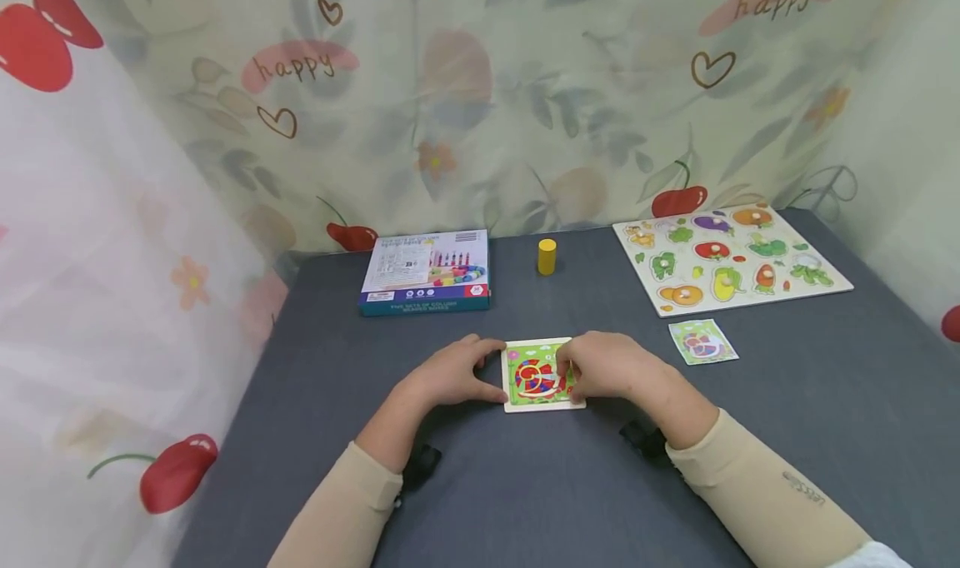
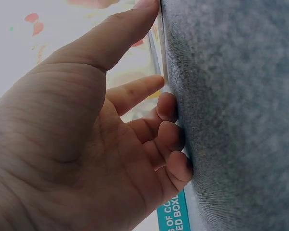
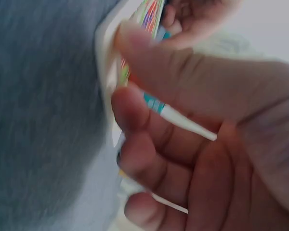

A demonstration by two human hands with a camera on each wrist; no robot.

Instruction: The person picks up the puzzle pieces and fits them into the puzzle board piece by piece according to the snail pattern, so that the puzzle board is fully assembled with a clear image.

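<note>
A small square picture puzzle board, with a pale frame and a red, blue and yellow spiral figure on green, lies on the table between both hands. My left hand touches its left side, thumb near the lower corner and index finger near the upper one. The other left fingers curl against the cloth in the left wrist view. Over the board's right side, my right hand grips with bent fingers, thumb by the lower right corner. In the right wrist view the thumb hides the index fingertip.
A boxed set stands at the back left, with a yellow cylinder to its right. A vegetable knob puzzle lies at the back right. In front of it is a small picture card. Printed curtains enclose the grey table.
</note>
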